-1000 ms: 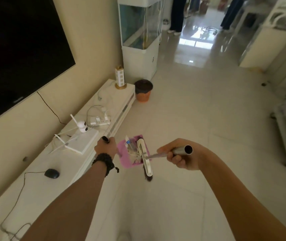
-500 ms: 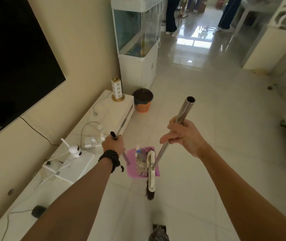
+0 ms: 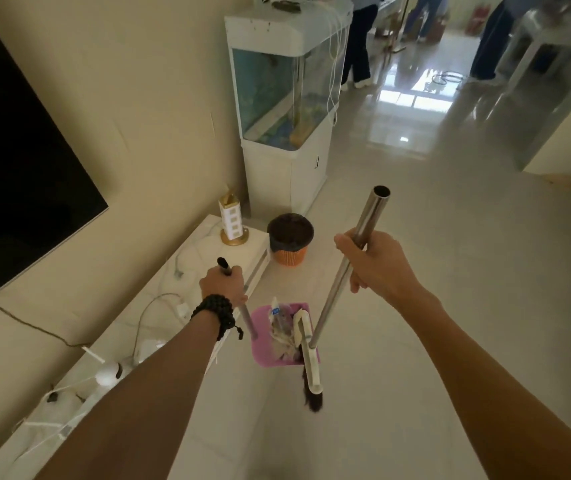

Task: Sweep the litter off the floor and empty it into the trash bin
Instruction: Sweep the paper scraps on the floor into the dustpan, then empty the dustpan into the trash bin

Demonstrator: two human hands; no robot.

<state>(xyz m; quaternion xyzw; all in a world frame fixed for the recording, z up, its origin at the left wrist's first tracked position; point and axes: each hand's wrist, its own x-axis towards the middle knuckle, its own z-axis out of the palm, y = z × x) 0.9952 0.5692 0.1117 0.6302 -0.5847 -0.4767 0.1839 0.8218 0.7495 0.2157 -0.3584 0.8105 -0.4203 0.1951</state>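
Note:
My left hand (image 3: pixel 223 286) grips the thin metal handle of a pink dustpan (image 3: pixel 266 358), which hangs just above the floor. Litter (image 3: pixel 281 332) lies in the pan: a small plastic bottle and crumpled scraps. My right hand (image 3: pixel 372 263) is closed around the steel pole of a broom (image 3: pixel 312 368); its white head with dark bristles rests against the pan's right edge. An orange trash bin (image 3: pixel 290 244) with a dark liner stands ahead on the floor, beside the end of the TV cabinet.
A low white TV cabinet (image 3: pixel 159 306) with cables, a router and a small camera runs along the left wall under a black TV (image 3: pixel 17 188). A fish tank on a white stand (image 3: pixel 287 109) is behind the bin. People's legs (image 3: pixel 358 46) stand far back. Glossy tiles stretch to the right.
The view has closed in on the trash bin. My right hand has lifted the broom pole from nearly level to steeply upright. The dustpan stays carried in my left hand with the litter inside.

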